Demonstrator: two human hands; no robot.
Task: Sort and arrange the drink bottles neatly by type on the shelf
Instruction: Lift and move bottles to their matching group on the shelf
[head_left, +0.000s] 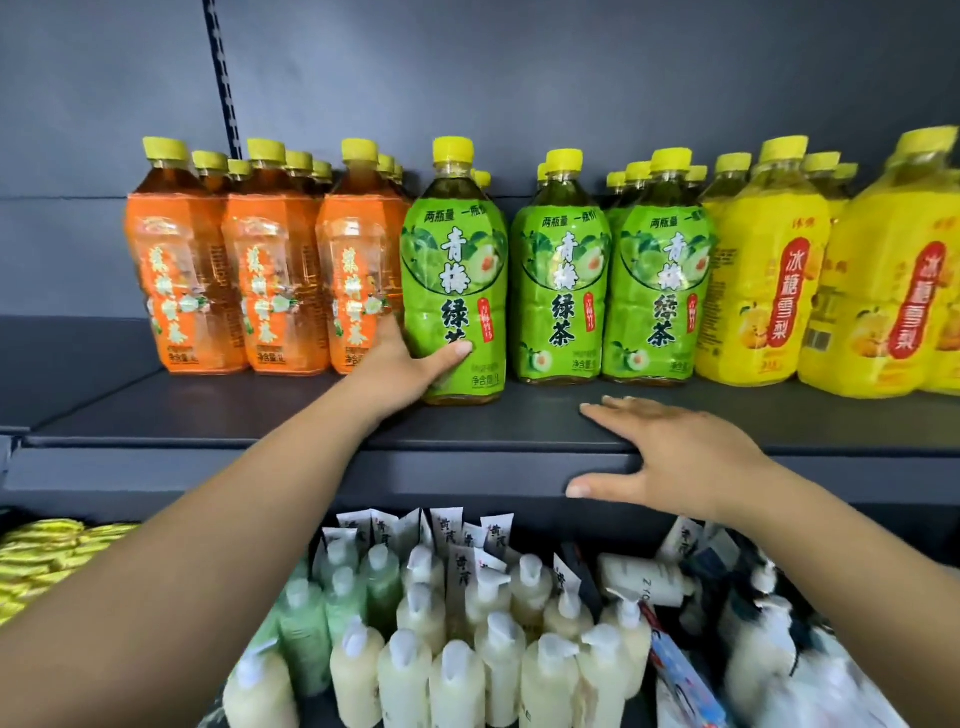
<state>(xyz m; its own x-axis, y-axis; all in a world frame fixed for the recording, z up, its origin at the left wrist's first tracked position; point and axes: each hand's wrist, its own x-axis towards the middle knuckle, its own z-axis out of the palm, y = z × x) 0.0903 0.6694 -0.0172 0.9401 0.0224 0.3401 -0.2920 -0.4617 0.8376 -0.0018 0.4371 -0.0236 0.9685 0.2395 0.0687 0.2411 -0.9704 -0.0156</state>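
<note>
Nearest you, below the shelf (260, 415), stand crowded pump bottles (457, 670); leave them alone. Your right hand (685, 457) lies flat on the shelf's front edge, fingers (618, 410) straight and slightly spread, thumb over the lip, holding nothing. Your left hand (410, 364) wraps the lower part of the green tea bottle (454, 260). The thumb lies across the front of the label and the other fingers curl round its left side, against the nearest of the orange bottles (358, 280).

The bottle stands upright near the front edge, forward of the other green bottles (561, 291) to its right. It looks full, so expect weight. The plastic wall is probably fairly stiff, but the glossy wrap may slip. A low grip suits sliding; the narrower waist is likely better for lifting. It is tall, with a yellow cap, a bright green label and amber drink showing at the base. Yellow bottles (753, 291) fill the shelf's right end.
</note>
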